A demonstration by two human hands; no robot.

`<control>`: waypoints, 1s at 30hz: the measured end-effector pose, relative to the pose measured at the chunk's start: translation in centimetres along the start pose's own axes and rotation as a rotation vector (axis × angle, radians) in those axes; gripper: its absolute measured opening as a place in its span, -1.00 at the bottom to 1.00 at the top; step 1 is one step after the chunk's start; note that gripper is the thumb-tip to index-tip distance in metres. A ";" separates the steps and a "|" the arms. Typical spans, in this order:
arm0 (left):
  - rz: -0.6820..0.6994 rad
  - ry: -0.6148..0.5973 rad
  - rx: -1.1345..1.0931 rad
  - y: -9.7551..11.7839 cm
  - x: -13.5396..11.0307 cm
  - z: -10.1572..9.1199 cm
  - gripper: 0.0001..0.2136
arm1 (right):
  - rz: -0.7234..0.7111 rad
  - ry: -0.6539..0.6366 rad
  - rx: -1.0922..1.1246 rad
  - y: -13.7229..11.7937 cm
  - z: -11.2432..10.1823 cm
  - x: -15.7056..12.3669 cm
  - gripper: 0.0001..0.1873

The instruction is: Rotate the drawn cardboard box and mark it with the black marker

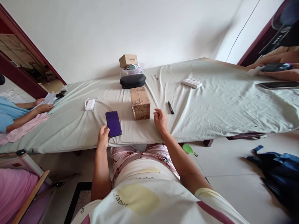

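The smartphone (114, 123) is left of centre in the frame, its dark purple screen facing up, its long axis running up the frame with the top end leaning slightly left. The left hand (103, 136) pinches its lower left edge, thumb on the screen side; whether the phone's back touches the cloth-covered counter (224, 109) is hard to tell. The phone thus extends to the upper right of that grip, and the left hand is the nearer one. At the centre, just right of the phone, a scribbled cardboard box (140, 102) has its long axis running toward the top of the frame. The right hand (160, 119) is just beside the box's right side, apart from it, fingers loosely bent around nothing visible. Farther right lies a black marker (171, 107); above the box is a black case (132, 81).
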State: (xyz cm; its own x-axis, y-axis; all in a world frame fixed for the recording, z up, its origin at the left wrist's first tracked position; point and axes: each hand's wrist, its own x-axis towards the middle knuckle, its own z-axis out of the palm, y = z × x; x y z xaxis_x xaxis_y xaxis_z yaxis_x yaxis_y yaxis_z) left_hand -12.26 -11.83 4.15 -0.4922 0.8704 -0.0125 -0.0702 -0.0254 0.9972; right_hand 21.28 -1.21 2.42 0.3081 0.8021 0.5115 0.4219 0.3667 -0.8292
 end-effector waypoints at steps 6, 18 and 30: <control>0.147 -0.233 -0.090 0.9 -5.1 2.6 -0.50 | 0.014 0.052 0.221 -2.1 -1.1 -2.0 -0.69; 0.163 -0.500 -0.237 1.9 -11.4 8.4 -0.55 | 0.107 -0.632 0.480 -6.9 -5.5 -13.3 -0.28; 0.184 -0.498 -0.257 2.4 -11.8 8.8 -0.59 | 0.153 -0.494 0.493 -6.8 -4.3 -13.7 -0.47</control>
State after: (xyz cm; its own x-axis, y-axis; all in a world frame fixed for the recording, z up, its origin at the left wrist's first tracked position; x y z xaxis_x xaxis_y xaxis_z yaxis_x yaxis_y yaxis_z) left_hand 1.04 -17.84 7.32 -0.0541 0.9648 0.2572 -0.2605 -0.2623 0.9292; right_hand 17.87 -16.72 2.07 -0.1381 0.9387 0.3158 -0.0661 0.3094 -0.9486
